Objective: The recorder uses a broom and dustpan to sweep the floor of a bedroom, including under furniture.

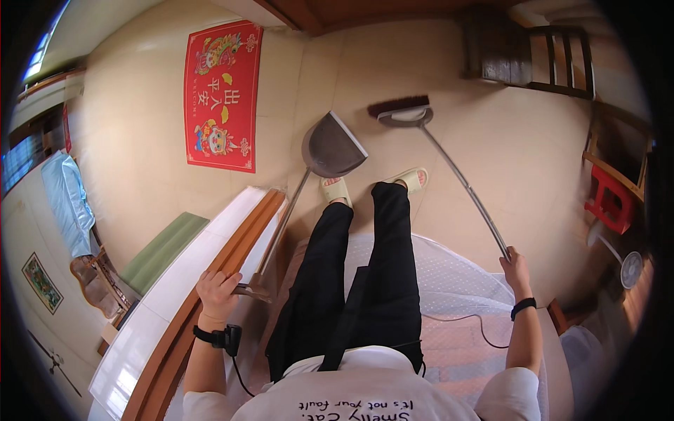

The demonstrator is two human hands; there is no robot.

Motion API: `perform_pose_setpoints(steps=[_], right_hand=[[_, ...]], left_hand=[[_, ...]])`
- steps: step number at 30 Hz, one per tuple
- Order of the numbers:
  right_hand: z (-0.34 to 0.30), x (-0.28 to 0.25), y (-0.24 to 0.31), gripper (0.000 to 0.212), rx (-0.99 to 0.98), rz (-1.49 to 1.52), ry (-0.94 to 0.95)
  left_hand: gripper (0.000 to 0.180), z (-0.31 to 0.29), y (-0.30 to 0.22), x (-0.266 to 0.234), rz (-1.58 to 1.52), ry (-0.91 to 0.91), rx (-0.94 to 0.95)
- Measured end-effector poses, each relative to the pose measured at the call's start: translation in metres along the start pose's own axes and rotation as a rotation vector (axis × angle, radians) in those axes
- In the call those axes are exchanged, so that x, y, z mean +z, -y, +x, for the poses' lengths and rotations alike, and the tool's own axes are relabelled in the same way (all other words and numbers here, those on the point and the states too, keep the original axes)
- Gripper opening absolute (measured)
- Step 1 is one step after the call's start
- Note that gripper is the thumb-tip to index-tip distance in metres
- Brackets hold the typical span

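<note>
My left hand [219,289] is closed on the end of the long handle of a grey dustpan [331,149], beside the wooden edge of a low partition. The dustpan's scoop lies on the floor ahead of my left foot, its pale lip facing the upper right. Further right, my right hand [517,270] grips the metal stick of a broom [456,170]. Its dark red bristles rest on the floor just right of the dustpan, apart from it. Black straps circle both wrists.
A red doormat [221,98] lies on the floor left of the dustpan. The white-topped partition with wooden trim [203,291] runs along my left. White netting [456,281] spreads beside my legs. A dark wooden chair [554,63], a red stool [609,198] and a white fan [630,269] stand right.
</note>
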State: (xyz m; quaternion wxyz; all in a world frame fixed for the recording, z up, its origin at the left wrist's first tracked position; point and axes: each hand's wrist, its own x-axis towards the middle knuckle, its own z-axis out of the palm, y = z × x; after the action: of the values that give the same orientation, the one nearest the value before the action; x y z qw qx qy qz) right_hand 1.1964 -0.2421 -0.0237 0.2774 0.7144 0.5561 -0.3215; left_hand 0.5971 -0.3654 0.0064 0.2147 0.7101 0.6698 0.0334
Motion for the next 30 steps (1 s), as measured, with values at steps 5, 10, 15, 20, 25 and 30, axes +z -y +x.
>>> perform_pose_setpoints(steps=[5,10,15,20,25,30], right_hand=[[0.077,0.007,0.052,0.027,-0.061,0.180,-0.208],[0.165,-0.035,0.164,0.025,0.160,0.207,-0.050],[0.150,0.032,0.076,0.027,-0.004,-0.030,-0.200],[0.008,0.092,0.059,0.025,0.153,0.032,0.035],[-0.077,0.110,0.056,0.018,0.335,0.564,0.304],[-0.100,0.116,0.055,0.012,0.485,1.032,0.231]], left_hand=[[0.023,0.009,-0.004,0.001,-0.001,0.024,0.020],[0.023,0.026,-0.003,-0.001,-0.021,0.079,0.057],[0.024,0.036,0.000,0.010,-0.029,0.076,0.109],[0.024,0.037,0.011,0.013,-0.002,0.112,0.210],[0.022,0.050,0.018,0.018,0.012,0.098,0.268],[0.014,0.057,0.029,0.020,0.068,0.105,0.271]])
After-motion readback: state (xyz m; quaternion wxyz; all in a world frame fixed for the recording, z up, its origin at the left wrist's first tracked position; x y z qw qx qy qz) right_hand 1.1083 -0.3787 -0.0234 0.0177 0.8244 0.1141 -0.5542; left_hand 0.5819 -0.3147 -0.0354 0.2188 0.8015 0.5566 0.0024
